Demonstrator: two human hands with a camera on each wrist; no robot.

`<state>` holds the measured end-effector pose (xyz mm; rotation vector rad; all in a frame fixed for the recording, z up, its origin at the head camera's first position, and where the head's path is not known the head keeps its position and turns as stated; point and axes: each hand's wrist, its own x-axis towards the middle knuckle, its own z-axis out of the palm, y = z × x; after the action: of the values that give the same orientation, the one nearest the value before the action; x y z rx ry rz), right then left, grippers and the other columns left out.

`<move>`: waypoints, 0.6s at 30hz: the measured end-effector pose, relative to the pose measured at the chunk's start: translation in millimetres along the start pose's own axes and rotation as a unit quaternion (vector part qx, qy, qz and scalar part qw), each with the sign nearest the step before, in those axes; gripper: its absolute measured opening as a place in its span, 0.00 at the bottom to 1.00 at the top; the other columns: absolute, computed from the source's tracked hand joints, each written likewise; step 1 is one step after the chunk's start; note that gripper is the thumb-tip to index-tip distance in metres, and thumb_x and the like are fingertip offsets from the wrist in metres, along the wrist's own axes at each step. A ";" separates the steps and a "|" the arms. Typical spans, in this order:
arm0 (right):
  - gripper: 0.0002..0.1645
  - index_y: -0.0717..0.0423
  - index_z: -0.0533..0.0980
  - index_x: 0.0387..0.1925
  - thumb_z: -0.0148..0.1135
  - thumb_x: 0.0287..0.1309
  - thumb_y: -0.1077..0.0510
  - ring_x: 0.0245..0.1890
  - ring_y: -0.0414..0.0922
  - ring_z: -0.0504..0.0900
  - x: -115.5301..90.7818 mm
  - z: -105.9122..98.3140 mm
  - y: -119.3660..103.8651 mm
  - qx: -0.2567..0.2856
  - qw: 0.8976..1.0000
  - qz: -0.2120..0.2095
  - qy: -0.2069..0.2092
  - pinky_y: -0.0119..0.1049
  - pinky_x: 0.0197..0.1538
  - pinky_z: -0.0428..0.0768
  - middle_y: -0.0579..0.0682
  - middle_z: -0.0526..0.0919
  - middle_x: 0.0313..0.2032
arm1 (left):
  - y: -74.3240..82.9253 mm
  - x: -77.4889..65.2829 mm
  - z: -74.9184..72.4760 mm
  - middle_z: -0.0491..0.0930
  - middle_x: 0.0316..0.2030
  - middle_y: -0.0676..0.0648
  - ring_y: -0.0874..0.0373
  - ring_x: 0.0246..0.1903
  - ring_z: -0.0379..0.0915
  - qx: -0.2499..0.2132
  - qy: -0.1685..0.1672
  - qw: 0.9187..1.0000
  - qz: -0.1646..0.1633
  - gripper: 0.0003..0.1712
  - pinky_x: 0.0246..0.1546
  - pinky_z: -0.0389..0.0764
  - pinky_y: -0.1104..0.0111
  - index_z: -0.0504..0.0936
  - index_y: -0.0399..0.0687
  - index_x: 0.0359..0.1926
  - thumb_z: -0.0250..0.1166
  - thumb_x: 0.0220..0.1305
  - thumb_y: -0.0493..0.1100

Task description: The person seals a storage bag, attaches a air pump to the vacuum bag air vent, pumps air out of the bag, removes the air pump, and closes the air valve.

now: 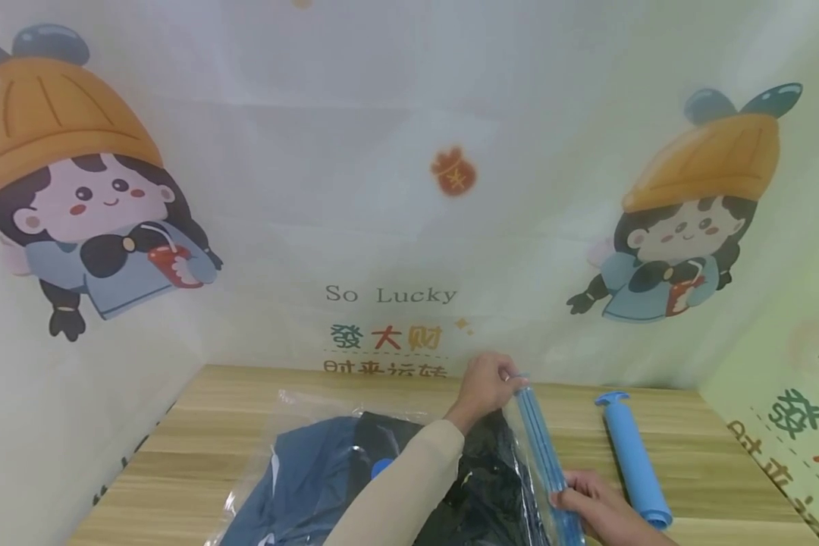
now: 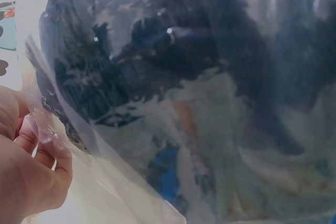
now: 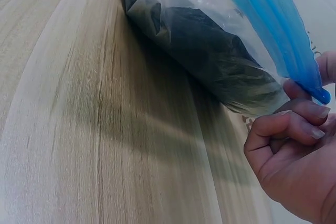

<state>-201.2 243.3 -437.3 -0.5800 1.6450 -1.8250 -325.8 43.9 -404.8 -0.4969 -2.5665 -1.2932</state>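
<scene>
A clear plastic vacuum storage bag (image 1: 287,402) lies on the table with dark folded clothes (image 1: 321,455) inside, blue-grey at left and black at right. Along its right side runs a blue zip strip (image 1: 541,432). My left hand (image 1: 487,387) pinches the strip's far end; in the left wrist view the same hand (image 2: 37,166) has curled fingers at the bag's clear edge. Nearer to me, my right hand (image 1: 590,504) pinches the strip between thumb and fingers. The right wrist view has this hand (image 3: 294,150) at a rounded blue end of the strip (image 3: 278,30).
A blue hand pump (image 1: 635,462) with a T-shaped handle lies on the wooden table (image 1: 717,462), right of the bag. A round blue valve (image 1: 381,466) shows on the bag, partly behind my left sleeve. A printed cloth backdrop (image 1: 519,265) stands behind and beside the table.
</scene>
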 end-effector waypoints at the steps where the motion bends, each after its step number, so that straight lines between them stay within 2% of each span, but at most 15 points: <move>1: 0.16 0.52 0.75 0.35 0.40 0.70 0.66 0.32 0.36 0.80 -0.4 -0.1 -0.2 -0.001 1.000 0.005 0.002 0.30 0.39 0.80 0.44 0.81 0.31 | 0.2 0.2 0.5 0.75 0.22 0.55 0.63 0.24 0.69 -0.001 -0.001 1.000 -0.001 0.13 0.28 0.73 0.71 0.83 0.45 0.23 0.74 0.63 0.42; 5: 0.16 0.52 0.75 0.36 0.40 0.72 0.66 0.31 0.36 0.80 -0.8 0.2 -1.0 -0.001 1.000 0.016 0.008 0.31 0.39 0.80 0.44 0.80 0.30 | 0.7 1.3 2.0 0.75 0.23 0.55 0.62 0.25 0.69 0.003 0.000 1.000 -0.011 0.13 0.28 0.73 0.71 0.83 0.46 0.23 0.74 0.63 0.42; 12: 0.17 0.56 0.76 0.40 0.39 0.72 0.67 0.34 0.38 0.82 -2.4 0.9 -1.4 0.002 1.000 0.006 0.004 0.33 0.41 0.81 0.46 0.82 0.34 | 1.4 3.0 3.1 0.78 0.24 0.54 0.62 0.27 0.71 0.006 0.007 1.000 -0.006 0.12 0.30 0.75 0.70 0.84 0.45 0.24 0.74 0.62 0.42; 15: 0.13 0.65 0.73 0.34 0.42 0.72 0.68 0.25 0.35 0.75 -3.3 5.0 -1.5 -0.053 0.998 -0.017 0.004 0.28 0.32 0.77 0.42 0.77 0.27 | -1.7 2.5 -0.7 0.78 0.24 0.53 0.61 0.26 0.71 -0.001 0.018 1.000 0.000 0.11 0.29 0.75 0.70 0.84 0.44 0.25 0.74 0.63 0.40; 18: 0.14 0.71 0.62 0.28 0.44 0.72 0.68 0.17 0.38 0.59 -3.8 10.3 -3.1 -0.106 0.993 -0.039 0.017 0.29 0.24 0.63 0.40 0.64 0.20 | -6.2 3.1 -8.5 0.77 0.23 0.53 0.61 0.24 0.71 -0.009 0.035 0.999 0.000 0.10 0.27 0.74 0.70 0.84 0.43 0.25 0.73 0.63 0.39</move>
<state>-192.0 238.6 -432.6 -0.7166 1.8776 -1.7332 -330.7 34.3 -403.3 -0.4463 -2.4997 -1.3111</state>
